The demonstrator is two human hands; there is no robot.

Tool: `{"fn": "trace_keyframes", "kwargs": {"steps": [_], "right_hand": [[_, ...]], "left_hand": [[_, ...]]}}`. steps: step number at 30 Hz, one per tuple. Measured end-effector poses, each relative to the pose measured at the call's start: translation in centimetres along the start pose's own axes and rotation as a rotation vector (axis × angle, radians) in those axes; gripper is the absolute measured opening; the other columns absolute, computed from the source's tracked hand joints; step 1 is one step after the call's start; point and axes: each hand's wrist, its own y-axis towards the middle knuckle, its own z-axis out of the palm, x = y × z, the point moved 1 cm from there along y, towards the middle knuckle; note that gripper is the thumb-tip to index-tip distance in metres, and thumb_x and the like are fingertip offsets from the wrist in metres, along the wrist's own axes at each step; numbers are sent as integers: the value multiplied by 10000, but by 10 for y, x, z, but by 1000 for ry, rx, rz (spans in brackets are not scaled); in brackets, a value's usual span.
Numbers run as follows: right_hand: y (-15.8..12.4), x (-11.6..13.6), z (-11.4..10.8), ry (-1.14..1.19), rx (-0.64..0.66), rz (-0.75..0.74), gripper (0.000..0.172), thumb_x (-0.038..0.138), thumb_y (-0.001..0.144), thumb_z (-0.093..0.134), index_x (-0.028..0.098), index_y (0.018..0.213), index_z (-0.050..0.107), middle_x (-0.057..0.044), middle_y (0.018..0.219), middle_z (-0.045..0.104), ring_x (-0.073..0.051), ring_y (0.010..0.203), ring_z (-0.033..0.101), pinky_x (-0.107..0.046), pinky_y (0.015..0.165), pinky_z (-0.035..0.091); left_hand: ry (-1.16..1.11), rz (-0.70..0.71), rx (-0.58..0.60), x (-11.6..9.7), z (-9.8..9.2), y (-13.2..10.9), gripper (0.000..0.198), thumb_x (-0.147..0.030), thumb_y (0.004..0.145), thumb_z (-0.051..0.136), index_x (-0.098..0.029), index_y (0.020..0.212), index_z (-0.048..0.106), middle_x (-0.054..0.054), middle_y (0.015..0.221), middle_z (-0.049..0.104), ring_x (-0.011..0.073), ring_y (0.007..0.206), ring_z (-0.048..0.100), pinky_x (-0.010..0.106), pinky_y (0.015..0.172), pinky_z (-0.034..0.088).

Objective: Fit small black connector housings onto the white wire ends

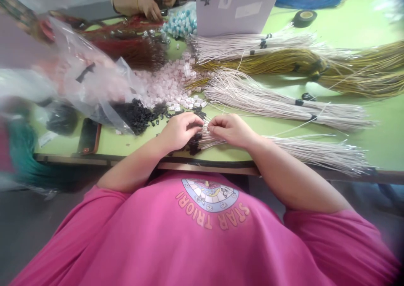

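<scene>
Fingers (196, 125) of left hand (179, 131) and right hand (233, 130) pinch white wire bundle (315, 152) ends between them.

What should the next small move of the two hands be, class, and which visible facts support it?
Probably the right hand should ease one wire tip toward the left hand. Both hands pinch the near ends of the white wires, their fingertips almost meeting. Some ends just below carry black connectors, and a loose black pile lies close on the left.
</scene>
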Motion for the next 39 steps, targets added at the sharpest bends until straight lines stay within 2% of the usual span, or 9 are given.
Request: {"fn": "trace_keyframes", "kwargs": {"steps": [9, 15, 22, 31, 34, 39], "right_hand": [[2, -1, -1, -64, 53, -30, 189, 270, 754, 430, 156, 658, 546, 32, 576, 488, -73, 555, 423, -205, 559, 329], [3, 0, 0, -91, 92, -46, 189, 272, 760, 422, 161, 663, 541, 37, 579, 478, -75, 564, 412, -214, 577, 314], [5, -1, 1, -109, 116, -23, 271, 355, 785, 414, 147, 675, 549, 19, 595, 453, -88, 584, 402, -223, 564, 301], [5, -2, 3, -23, 125, 50, 259, 363, 770, 431, 152, 643, 511, 33, 561, 401, -78, 549, 354, -226, 535, 277], [5, -3, 4, -2, 157, 48, 263, 374, 770, 434, 156, 631, 485, 41, 551, 364, -69, 530, 323, -224, 514, 253], [5, -4, 4, -25, 139, 37, 253, 356, 762, 448, 154, 613, 482, 45, 546, 361, -65, 532, 321, -222, 513, 248]], "left_hand": [[-17, -2, -34, 6, 2, -1, 100, -193, 759, 598, -188, 845, 649, 17, 834, 646, 128, 779, 582, 262, 741, 451], [-29, 126, -23, 11, 6, 0, 95, -183, 760, 597, -171, 828, 663, 27, 794, 635, 122, 751, 583, 254, 716, 460], [45, 269, -51, 14, 11, 2, 67, -185, 759, 608, -170, 783, 669, 18, 744, 650, 115, 706, 585, 247, 694, 466], [77, 236, -41, 18, 13, 3, 88, -235, 757, 624, -166, 777, 675, 19, 721, 647, 113, 680, 582, 236, 661, 455], [33, 242, -27, 18, 13, 3, 103, -255, 755, 630, -166, 779, 676, 17, 711, 643, 109, 672, 581, 230, 652, 454], [51, 258, -4, 17, 16, 4, 134, -287, 765, 620, -164, 764, 676, 25, 714, 648, 116, 670, 580, 241, 652, 454]]}}
